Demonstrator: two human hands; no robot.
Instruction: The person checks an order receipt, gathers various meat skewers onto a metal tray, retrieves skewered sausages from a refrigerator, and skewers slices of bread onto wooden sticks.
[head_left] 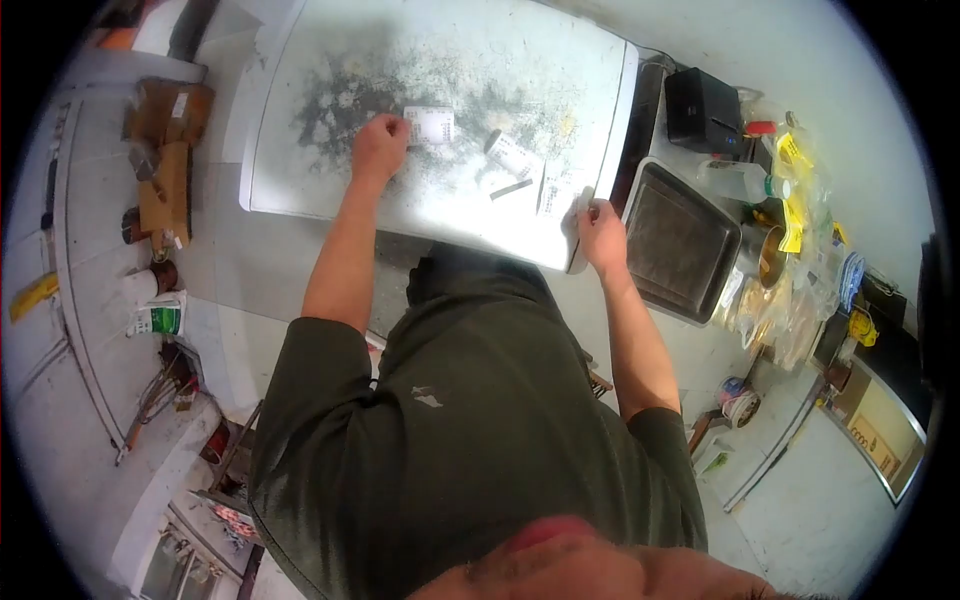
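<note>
My left hand (pixel 380 148) is over the worn white tabletop (pixel 330 190), its fingers pinched together at the left edge of a small printed paper slip (pixel 431 127). Whether they grip that slip is too small to make out. Near the table's front right corner is my right hand (pixel 603 236), fingers closed around something pale and thin that I cannot make out. Between the hands lie a curled printed slip (pixel 514 155), a small piece with a dark strip (pixel 511 189) and another printed paper (pixel 556 193) close to my right hand.
Right of the table stands a dark rectangular tray (pixel 683 242). Beyond it are a black box-shaped device (pixel 703 112), a clear bottle (pixel 735 181) and plastic bags (pixel 800 290). Cardboard boxes (pixel 165 190) are at the left. Grey-black stains mark the tabletop.
</note>
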